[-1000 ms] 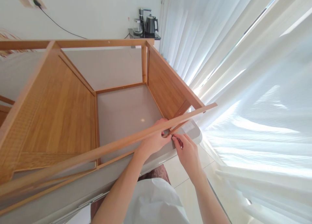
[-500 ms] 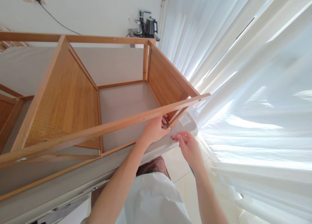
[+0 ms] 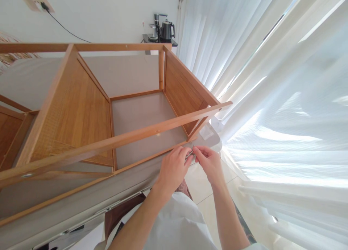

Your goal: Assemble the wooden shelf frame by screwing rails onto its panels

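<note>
A wooden shelf frame [image 3: 176, 125] of slats and panels lies on its side in front of me. Close to its near right corner, my two hands meet fingertip to fingertip. My right hand [image 3: 211, 164] pinches a thin metal hex key [image 3: 189, 154], small and partly covered by fingers. My left hand [image 3: 174, 166] is closed with thumb and forefinger at the same key. A small metal tip, perhaps a bolt [image 3: 192, 144], shows just above the fingertips by the corner.
Under the frame is a grey padded surface [image 3: 146, 110]. White curtains [image 3: 272, 126] hang close on the right. An electric kettle [image 3: 166, 30] stands on a small dark stand at the back wall. A wall socket [image 3: 38, 4] with a black plug is at upper left.
My left hand has come out from the frame's inner corner and moved down beside my right hand. The right hand has shifted slightly, and the fingertips now meet around the metal key.
</note>
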A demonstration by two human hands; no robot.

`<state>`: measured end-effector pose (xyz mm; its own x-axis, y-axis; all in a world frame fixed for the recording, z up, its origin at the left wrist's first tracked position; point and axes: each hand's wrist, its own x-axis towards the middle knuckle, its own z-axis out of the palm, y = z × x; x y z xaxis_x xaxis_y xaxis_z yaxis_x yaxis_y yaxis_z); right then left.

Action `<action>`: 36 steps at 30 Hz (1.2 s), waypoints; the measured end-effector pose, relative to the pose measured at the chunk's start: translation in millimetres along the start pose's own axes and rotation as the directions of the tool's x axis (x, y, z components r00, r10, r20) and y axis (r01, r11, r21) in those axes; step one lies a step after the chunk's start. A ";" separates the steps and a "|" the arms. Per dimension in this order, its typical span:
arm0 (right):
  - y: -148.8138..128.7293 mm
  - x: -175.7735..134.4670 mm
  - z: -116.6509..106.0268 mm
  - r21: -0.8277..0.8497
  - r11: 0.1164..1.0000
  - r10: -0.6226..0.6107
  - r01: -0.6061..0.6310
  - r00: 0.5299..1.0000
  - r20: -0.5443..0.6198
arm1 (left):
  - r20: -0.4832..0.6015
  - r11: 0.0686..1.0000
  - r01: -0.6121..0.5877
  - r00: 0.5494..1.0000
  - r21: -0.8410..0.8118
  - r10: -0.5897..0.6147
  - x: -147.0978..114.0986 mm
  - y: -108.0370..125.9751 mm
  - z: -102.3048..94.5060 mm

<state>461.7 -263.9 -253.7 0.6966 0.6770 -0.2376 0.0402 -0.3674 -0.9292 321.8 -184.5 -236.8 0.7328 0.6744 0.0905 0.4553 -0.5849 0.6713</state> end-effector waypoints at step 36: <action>6.3 -10.9 4.2 -0.482 0.846 -0.273 0.229 0.962 -0.021 | -0.102 0.997 0.027 0.995 0.068 -0.020 4.1 -14.7 23.9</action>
<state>451.4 -271.0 -258.2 0.6739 0.7382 0.0306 0.5388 -0.4627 -0.7040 330.2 -183.9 -263.9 0.6681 0.7285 0.1514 0.5086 -0.5957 0.6217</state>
